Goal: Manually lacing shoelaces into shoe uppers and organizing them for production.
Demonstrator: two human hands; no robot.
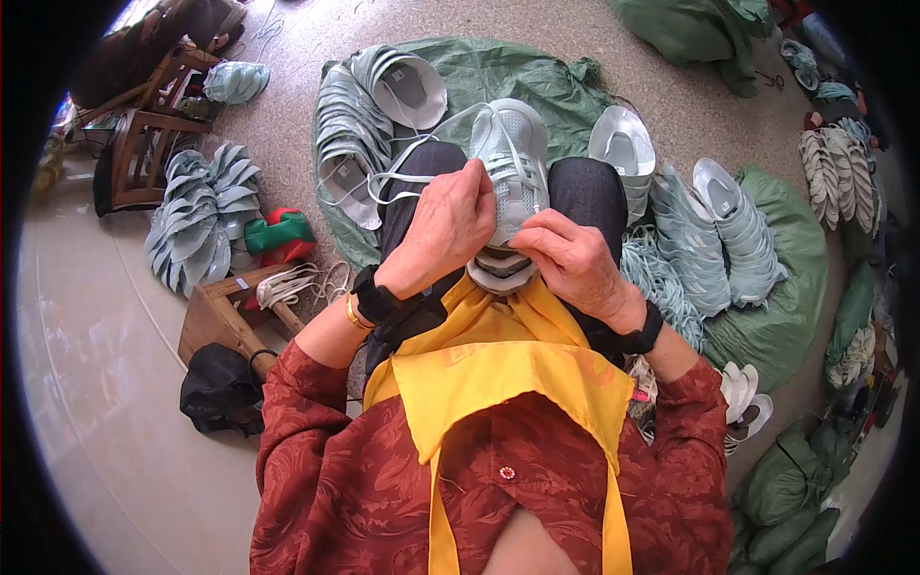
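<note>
A pale grey-blue shoe upper (507, 126) rests between my knees, its toe pointing away from me. White shoelace (402, 178) crosses its front and loops loosely out to the left. Beside the eyelets, my left hand (445, 227) is closed in a pinch on the lace, its fingertips partly hidden. My right hand (579, 264) pinches at the right edge of the upper, near the tongue; whether lace is also between those fingers cannot be made out. Below the hands, the heel opening sits against my yellow apron (517, 359).
Nested uppers (356, 129) lie on a green sheet (479, 67) ahead. Other stacks (697, 244) and a bundle of laces (656, 273) are at the right, near a green sack (786, 278). A wooden stool (230, 321) and more uppers (196, 216) stand left.
</note>
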